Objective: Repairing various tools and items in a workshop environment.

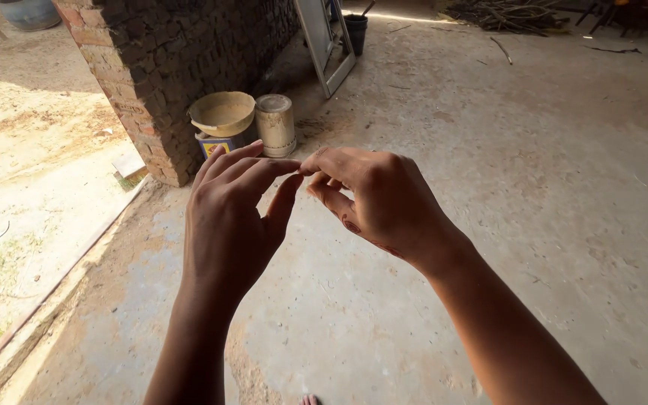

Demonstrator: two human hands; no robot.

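My left hand (228, 217) and my right hand (373, 196) are raised in front of me over a concrete floor, both seen from the back. Their fingertips meet in the middle, the right index finger and thumb touching the tip of the left index finger. Whether something small is pinched between them I cannot tell; nothing shows there. The left fingers are held together and slightly curled. The right fingers are bent inward.
A brick pillar (159, 67) stands at the back left. At its foot are a yellow bowl (222, 112) on a blue tin and a dusty cylindrical can (275, 124). A metal frame (324, 41) leans behind, with a dark bucket (355, 31) and a pile of sticks (508, 15) farther back.
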